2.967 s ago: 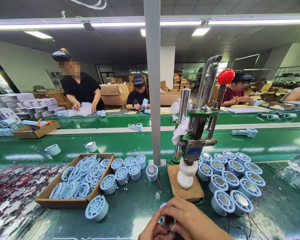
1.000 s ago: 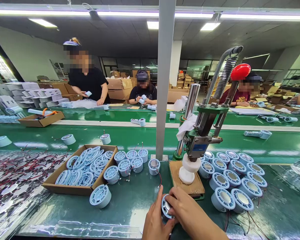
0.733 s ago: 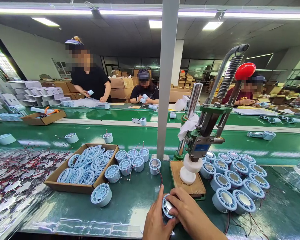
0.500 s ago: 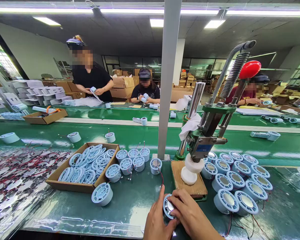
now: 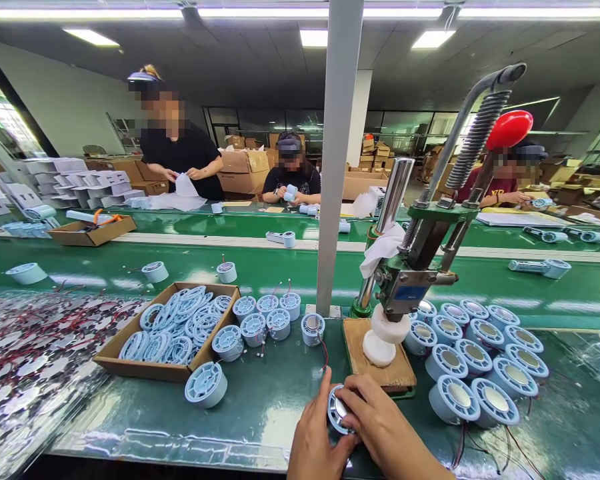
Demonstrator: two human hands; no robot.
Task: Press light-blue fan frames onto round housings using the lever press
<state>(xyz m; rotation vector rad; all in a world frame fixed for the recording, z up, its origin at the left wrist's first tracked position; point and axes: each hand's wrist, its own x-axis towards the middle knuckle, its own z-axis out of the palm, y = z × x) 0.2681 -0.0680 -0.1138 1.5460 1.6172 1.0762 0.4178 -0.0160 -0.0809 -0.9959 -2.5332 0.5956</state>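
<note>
Head view: one lever press [image 5: 405, 288], metal, with red knob [image 5: 510, 129], beside the work; one grey post [image 5: 336, 167], upright, masking part of the background. One brown cardboard box [image 5: 145, 369] of pale-blue rings [image 5: 175, 327], too heaped to count. Spoked housings [image 5: 254, 327], pale blue, cylindrical: seven, right of the box. Silver-capped housing [image 5: 333, 412], round: one, near the worktop's [image 5: 260, 407] front edge, gripped between left hand [image 5: 314, 437] and right hand [image 5: 377, 417], the latter's fingers over its shiny disc.

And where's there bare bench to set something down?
The clearest patch of bench lies between the lone blue housing by the cardboard box and your left hand. Another, mostly bare, sits right of the silver-faced housings. It's crowded right of the press, where those housings cluster, and at far left, under wired discs.
</note>
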